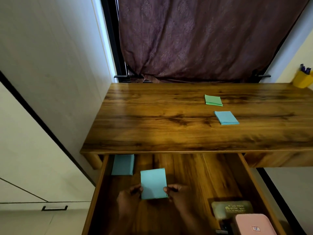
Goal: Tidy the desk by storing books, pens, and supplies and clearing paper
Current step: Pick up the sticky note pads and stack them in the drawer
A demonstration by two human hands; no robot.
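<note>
Both hands hold a light blue pad of paper [153,183] over the open wooden drawer [194,175]. My left hand [129,198] pinches its lower left corner and my right hand [177,195] pinches its lower right corner. Another blue pad [122,165] lies at the drawer's back left, partly under the desktop. On the wooden desk [152,119] lie a green pad [213,100] and, nearer to me, a blue pad [226,117]. A yellow pen holder [302,79] with dark pens stands at the desk's far right.
In the drawer's right front are a dark pouch with gold lettering [232,209] and a pink case [254,225]. White cabinets [42,116] stand to the left. A purple curtain [203,39] hangs behind the desk.
</note>
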